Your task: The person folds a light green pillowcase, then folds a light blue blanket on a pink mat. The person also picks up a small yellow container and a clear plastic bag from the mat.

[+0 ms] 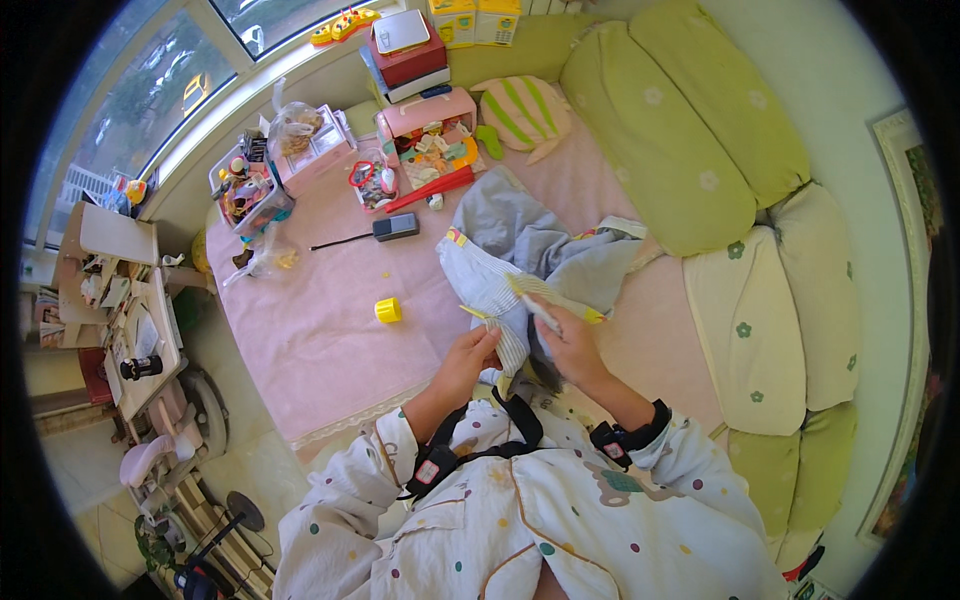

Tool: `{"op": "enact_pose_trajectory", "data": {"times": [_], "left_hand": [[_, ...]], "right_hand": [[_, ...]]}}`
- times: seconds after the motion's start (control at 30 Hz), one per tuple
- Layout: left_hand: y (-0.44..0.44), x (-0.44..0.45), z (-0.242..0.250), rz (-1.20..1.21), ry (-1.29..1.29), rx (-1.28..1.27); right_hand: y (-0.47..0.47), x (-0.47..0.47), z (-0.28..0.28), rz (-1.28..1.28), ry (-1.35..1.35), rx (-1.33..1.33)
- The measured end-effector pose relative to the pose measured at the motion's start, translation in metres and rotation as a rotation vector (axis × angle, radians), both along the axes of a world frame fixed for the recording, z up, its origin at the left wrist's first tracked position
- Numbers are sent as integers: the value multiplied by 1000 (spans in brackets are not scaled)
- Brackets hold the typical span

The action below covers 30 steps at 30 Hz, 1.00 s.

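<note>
My left hand [474,357] pinches a striped edge of a light blue and grey cloth piece [488,272] between thumb and fingers. Higher and to the right, my right hand [571,346] grips another part of the same cloth, a band with a yellow edge near its fingertips. The rest of the cloth, with a grey side and small yellow-red patches, spreads in folds beyond both hands on the pink bed cover. A yellow cup-like thing [388,310] lies on its side left of the cloth. Further off rests a dark grey device with an antenna [395,227].
A bin of toys [259,206], a pink case of small items [427,112] and a red box [409,61] stand along the window side. A striped fish-shaped cushion [526,112] lies beyond the cloth. Green cushions [660,142] line the right. A cluttered desk [161,337] stands left.
</note>
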<state>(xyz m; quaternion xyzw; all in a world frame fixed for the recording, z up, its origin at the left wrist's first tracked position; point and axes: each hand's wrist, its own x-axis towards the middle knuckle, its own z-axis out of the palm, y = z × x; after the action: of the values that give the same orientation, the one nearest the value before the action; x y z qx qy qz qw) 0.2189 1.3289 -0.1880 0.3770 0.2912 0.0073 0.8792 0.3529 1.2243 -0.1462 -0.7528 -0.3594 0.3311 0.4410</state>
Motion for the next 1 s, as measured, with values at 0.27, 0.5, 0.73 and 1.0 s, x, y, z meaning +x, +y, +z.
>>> {"op": "enact_pose_trajectory", "data": {"times": [0.27,0.5,0.73,1.0], "left_hand": [[3,3,8,3,74,-126],[22,22,28,-122,206,-26],[44,68,117,-224,-288,123],[54,89,228,-128,-649,152]], "right_hand": [[4,-10,-1,286,-213,-5],[-9,-3,-1,205,-57,97],[-48,39,-10,-193,-331,56],[-93,54,-50,-554,-462,-135]]}}
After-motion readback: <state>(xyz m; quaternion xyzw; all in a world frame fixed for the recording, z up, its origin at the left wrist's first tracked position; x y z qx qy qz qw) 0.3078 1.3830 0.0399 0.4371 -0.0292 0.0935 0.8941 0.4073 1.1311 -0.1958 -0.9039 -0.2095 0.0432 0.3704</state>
